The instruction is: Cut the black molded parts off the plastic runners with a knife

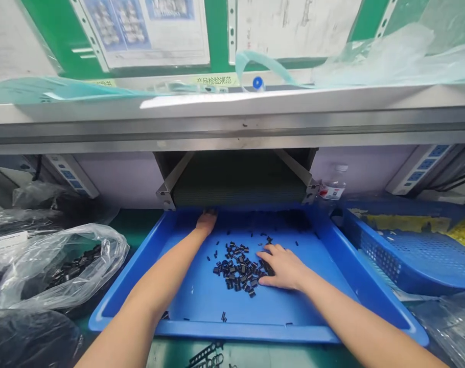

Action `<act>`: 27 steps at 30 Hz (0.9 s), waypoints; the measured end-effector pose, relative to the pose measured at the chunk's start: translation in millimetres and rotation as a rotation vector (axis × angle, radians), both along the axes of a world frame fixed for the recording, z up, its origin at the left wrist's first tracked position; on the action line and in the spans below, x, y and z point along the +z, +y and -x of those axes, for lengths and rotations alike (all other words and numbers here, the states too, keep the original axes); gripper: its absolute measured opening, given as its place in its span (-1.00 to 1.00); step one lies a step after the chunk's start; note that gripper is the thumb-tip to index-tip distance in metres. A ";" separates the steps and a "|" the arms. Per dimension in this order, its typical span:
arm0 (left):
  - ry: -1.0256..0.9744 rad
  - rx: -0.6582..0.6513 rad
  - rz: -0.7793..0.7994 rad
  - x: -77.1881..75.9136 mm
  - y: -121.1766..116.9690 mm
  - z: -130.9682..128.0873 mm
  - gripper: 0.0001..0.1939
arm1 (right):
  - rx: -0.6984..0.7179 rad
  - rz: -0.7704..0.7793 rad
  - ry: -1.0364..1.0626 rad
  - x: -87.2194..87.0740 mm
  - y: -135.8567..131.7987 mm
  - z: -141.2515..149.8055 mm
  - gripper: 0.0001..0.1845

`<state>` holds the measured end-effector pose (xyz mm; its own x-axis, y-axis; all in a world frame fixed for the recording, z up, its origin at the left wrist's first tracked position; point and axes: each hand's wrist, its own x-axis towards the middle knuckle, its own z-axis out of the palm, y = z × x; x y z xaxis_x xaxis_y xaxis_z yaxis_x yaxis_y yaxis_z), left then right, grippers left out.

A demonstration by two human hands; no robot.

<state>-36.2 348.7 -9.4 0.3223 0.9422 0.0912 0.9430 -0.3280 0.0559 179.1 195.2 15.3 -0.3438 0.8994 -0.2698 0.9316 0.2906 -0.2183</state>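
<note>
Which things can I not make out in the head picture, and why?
Head view, all four:
- Left hand: fingertips lost in shadow at the far end of the blue tray; grip unclear.
- Black parts: any beneath the right hand are covered.
- Black strips: cut off by the bottom edge.
- Wall papers: fine print too blurred.

Green bench (294, 356): blue tray (248, 330), clear bag (109, 255), black strips (204, 353) perhaps.

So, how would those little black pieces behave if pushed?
The black pieces would probably scatter rather than move together, since they lie loose in the blue tray. Each looks small beside the right hand, so likely light. Blocky shapes suggest sliding more than rolling.
</note>
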 end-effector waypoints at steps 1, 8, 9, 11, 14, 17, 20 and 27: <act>0.023 0.000 0.026 -1.4 -5.5 -1.6 -0.70 | -0.003 -0.006 0.002 0.0 -0.3 0.0 -0.36; 0.107 -0.033 0.255 14.6 -63.9 -14.8 -0.71 | -0.068 0.019 -0.046 5.4 -12.3 1.4 -0.59; 0.105 -0.045 0.274 17.1 -75.9 -17.8 -0.71 | -0.073 0.022 -0.049 5.9 -13.7 0.2 -0.59; 0.097 -0.082 0.300 20.4 -101.5 -25.4 -0.69 | -0.066 0.034 -0.042 6.5 -15.7 -2.2 -0.60; 0.091 -0.178 0.357 24.0 -135.4 -38.6 -0.65 | -0.018 0.061 -0.007 6.5 -17.7 -4.2 -0.60; 0.102 -0.289 0.461 30.8 -150.5 -47.6 -0.64 | -0.006 0.078 0.008 7.0 -18.8 -5.5 -0.61; 0.122 -0.331 0.563 44.4 -142.9 -50.0 -0.72 | -0.071 0.065 -0.015 8.0 -17.6 -10.0 -0.66; -0.071 -0.187 0.358 107.7 -72.4 -65.0 -0.74 | -0.194 0.064 -0.029 3.2 -4.8 -25.4 -0.73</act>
